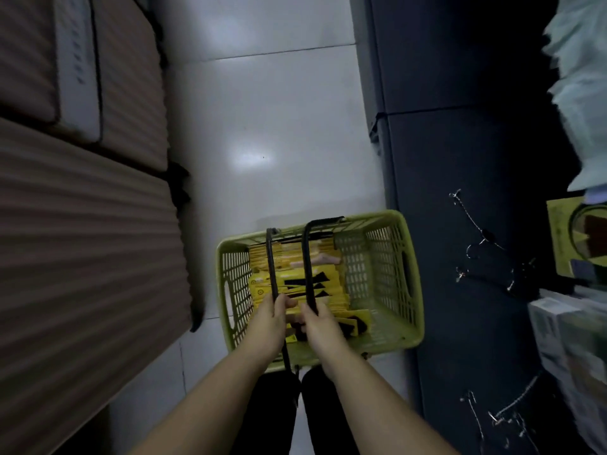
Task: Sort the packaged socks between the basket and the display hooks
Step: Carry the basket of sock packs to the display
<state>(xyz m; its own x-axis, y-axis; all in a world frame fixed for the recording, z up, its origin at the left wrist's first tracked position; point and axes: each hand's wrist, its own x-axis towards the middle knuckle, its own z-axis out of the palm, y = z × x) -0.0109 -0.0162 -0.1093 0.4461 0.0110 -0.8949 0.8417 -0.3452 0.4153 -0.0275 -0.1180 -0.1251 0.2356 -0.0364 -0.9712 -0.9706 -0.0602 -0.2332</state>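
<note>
Both forearms bare from the elbows down, no sleeves in view; left hand point(272, 318) and right hand point(320, 326) ungloved, no rings, watch or bands to be seen on fingers or wrists. Below the arms, two legs in plain black trousers point(323, 418), dark and unmarked; cloth detail lost in dim light, and feet out of frame

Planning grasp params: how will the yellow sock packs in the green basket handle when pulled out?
The sock packs look flat and carded, so probably light and fairly stiff at the card. They stand packed in a row, so neighbours may drag along. If film-wrapped, likely slippery; the blur hides that. Both hands, left hand and right hand, are in the basket.
</note>
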